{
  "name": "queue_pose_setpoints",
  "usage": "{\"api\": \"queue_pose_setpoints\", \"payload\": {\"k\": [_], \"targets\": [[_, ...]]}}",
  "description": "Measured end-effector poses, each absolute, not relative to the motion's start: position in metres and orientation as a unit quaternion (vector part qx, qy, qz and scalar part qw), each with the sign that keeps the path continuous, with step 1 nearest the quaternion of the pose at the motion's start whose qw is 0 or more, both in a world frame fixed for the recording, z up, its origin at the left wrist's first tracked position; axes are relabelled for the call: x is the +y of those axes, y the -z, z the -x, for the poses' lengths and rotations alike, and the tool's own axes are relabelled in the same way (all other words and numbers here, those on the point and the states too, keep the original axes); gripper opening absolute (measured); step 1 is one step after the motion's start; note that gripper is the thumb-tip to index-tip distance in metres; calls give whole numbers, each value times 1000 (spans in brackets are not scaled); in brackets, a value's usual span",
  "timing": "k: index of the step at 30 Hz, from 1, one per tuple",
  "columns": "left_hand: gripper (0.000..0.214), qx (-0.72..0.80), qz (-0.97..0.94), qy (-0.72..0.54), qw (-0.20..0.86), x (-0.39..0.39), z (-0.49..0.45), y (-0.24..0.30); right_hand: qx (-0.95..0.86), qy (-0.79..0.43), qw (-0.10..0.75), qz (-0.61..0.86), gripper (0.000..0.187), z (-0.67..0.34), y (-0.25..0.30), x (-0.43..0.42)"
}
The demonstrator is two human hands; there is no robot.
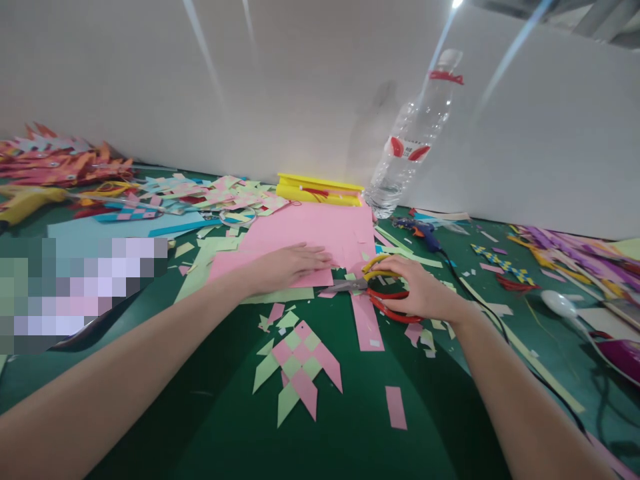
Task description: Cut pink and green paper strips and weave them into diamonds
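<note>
My left hand point(287, 265) lies flat, fingers stretched out, on a large pink paper sheet point(320, 233) in the middle of the green mat. My right hand point(417, 288) rests over the red and yellow handles of a pair of scissors point(373, 288), fingers curled around them; the blades point left toward the pink sheet's edge. A cut pink strip point(367, 323) lies just below the scissors. Nearer to me sits a woven pink and pale green paper piece point(299, 367), with a short pink strip point(395, 407) beside it.
A clear water bottle point(413, 143) leans against the white wall at the back. A yellow box point(320, 189) sits beside it. Woven paper pieces pile at the left point(65, 163) and right point(575, 250). A blue glue gun point(423, 232) with a black cord lies right. Scraps are scattered about.
</note>
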State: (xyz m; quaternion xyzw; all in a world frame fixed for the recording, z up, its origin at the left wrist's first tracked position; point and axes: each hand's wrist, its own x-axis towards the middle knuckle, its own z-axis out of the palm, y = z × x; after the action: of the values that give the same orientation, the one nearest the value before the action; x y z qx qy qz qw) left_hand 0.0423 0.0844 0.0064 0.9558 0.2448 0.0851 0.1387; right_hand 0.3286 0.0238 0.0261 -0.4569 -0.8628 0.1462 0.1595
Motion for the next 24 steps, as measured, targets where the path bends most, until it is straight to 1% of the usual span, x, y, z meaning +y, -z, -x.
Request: {"api": "queue_pose_setpoints", "payload": {"k": [8, 13, 19, 24], "targets": [[41, 225, -957, -92, 157, 92, -40, 5, -858, -143, 141, 472, 43, -326, -23, 24], [43, 226, -957, -87, 157, 92, -39, 3, -866, -155, 118, 460, 40, -330, -26, 25], [45, 232, -956, -92, 153, 92, -41, 4, -865, -152, 128, 462, 41, -316, -27, 19], [45, 232, -956, -99, 151, 94, -41, 8, -865, -137, 139, 462, 35, -304, -23, 17]]}}
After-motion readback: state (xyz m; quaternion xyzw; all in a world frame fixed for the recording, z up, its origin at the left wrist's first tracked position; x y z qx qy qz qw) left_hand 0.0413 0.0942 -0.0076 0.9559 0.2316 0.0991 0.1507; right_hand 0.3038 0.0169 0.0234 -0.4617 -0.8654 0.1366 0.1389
